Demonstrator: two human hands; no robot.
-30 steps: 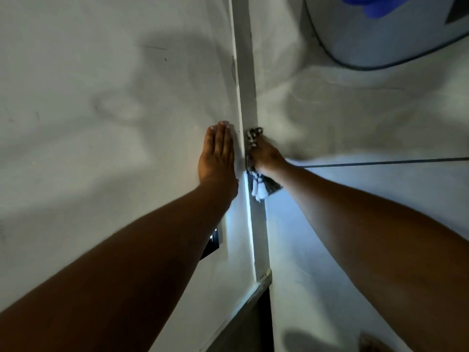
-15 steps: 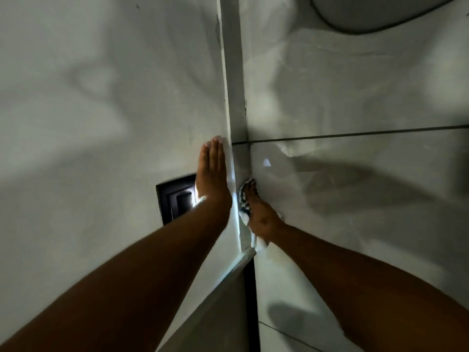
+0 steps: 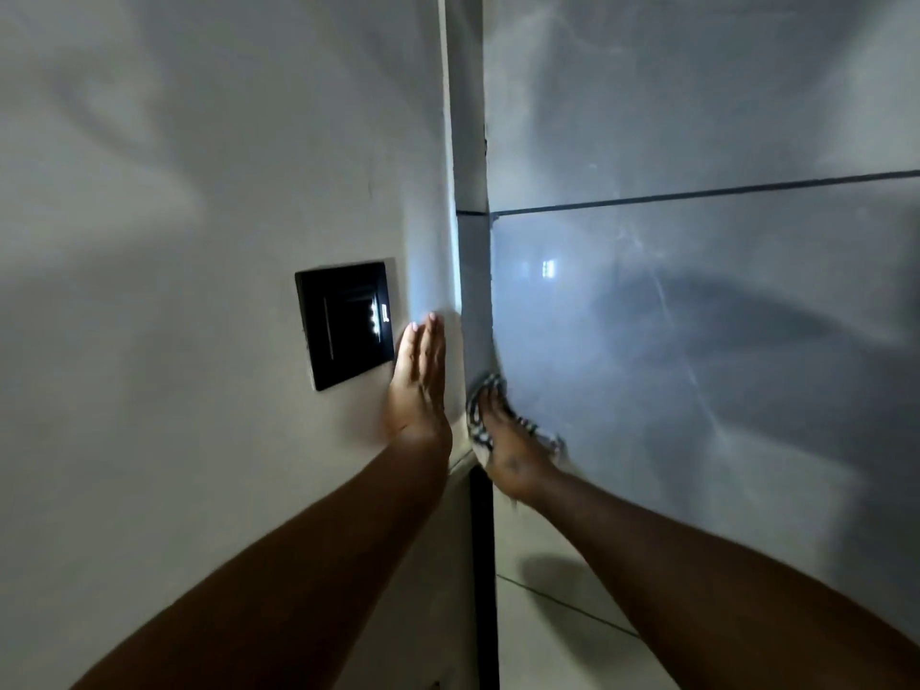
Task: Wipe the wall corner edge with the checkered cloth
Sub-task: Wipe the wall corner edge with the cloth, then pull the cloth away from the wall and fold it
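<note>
The crumpled black-and-white checkered cloth [image 3: 479,415] is pressed against the narrow vertical wall corner edge [image 3: 472,271], a smooth grey strip running top to bottom through the middle of the view. The cloth is soft and bunched, its small check pattern showing around the fingers of the right hand [image 3: 508,453], which lies on top of it with fingers together and extended along the fabric, pushing it flat onto the surface rather than pinching it. A frayed-looking fold of cloth sticks out at about four o'clock from the hand.

At nine o'clock from the cloth, just across the corner strip, the left hand [image 3: 417,385] rests flat on the matte off-white painted wall [image 3: 174,241], fingers straight and pressed together, pointing up. Just beside its fingertips, at ten o'clock, sits a square glossy black switch plate [image 3: 343,323] with a thin bright glint on its right side.

At three o'clock from the cloth spreads the glossy grey tiled wall [image 3: 697,341], reflective and streaked, crossed by a dark horizontal grout line [image 3: 697,194]. Below the cloth, at six o'clock, a dark vertical gap [image 3: 482,565] runs down.
</note>
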